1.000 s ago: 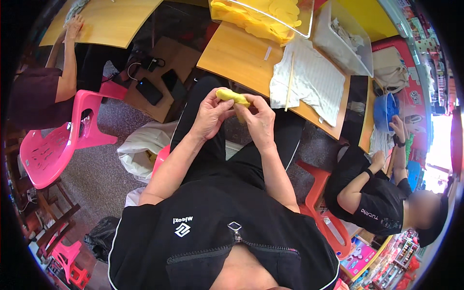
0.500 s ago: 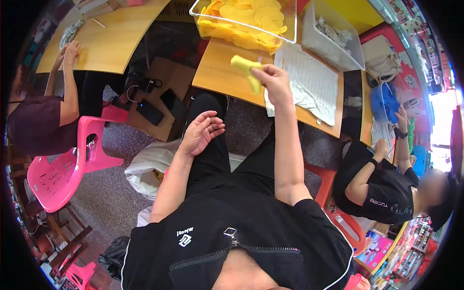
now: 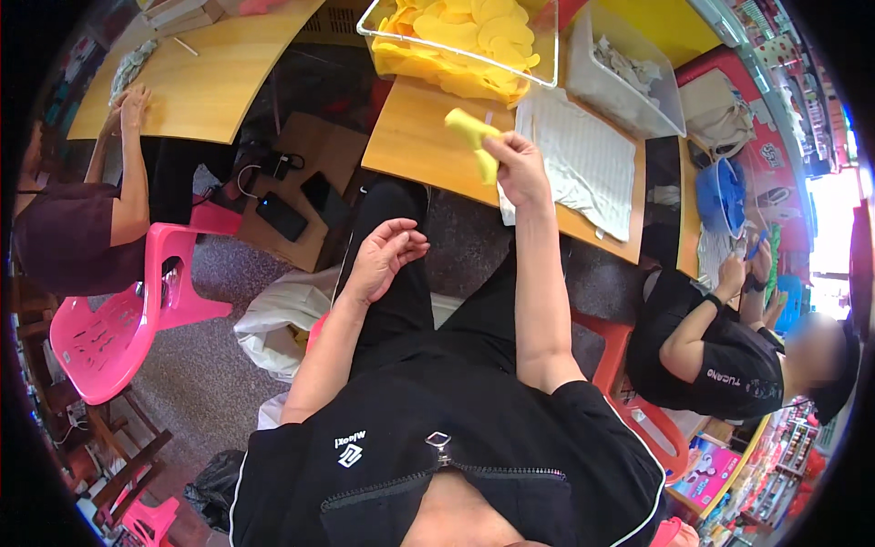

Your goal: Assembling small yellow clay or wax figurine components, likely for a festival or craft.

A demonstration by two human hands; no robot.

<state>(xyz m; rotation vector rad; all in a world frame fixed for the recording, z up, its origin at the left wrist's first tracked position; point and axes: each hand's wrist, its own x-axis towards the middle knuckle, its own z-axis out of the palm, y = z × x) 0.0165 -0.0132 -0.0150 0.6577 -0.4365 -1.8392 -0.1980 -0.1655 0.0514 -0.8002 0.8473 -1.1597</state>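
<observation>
My right hand [image 3: 521, 169] is raised over the front part of the wooden table [image 3: 406, 141]. Pinched in its fingers is a soft yellow piece [image 3: 472, 129], like folded cloth or felt, with one end sticking out to the left and another hanging down. Over my left thigh hovers my left hand [image 3: 387, 258], empty, its fingers loosely bent and the thumb near them. A clear bin [image 3: 366, 29] heaped with flat, rounded yellow pieces [image 3: 456, 41] stands beyond the hands. Just right of my right hand lies a white ribbed cloth [image 3: 588, 164] on the table.
A second clear bin [image 3: 670, 109] with whitish scraps stands at the back right. Two phones [image 3: 281, 215] rest on cardboard [image 3: 305, 137] to the left. A pink chair [image 3: 105, 342] and a co-worker are at left; another co-worker sits at right by a blue basket [image 3: 720, 196].
My right hand and the yellow piece have shifted slightly right and down. My left hand's fingers have drawn closer together. The right co-worker's hand has come away from the blue basket.
</observation>
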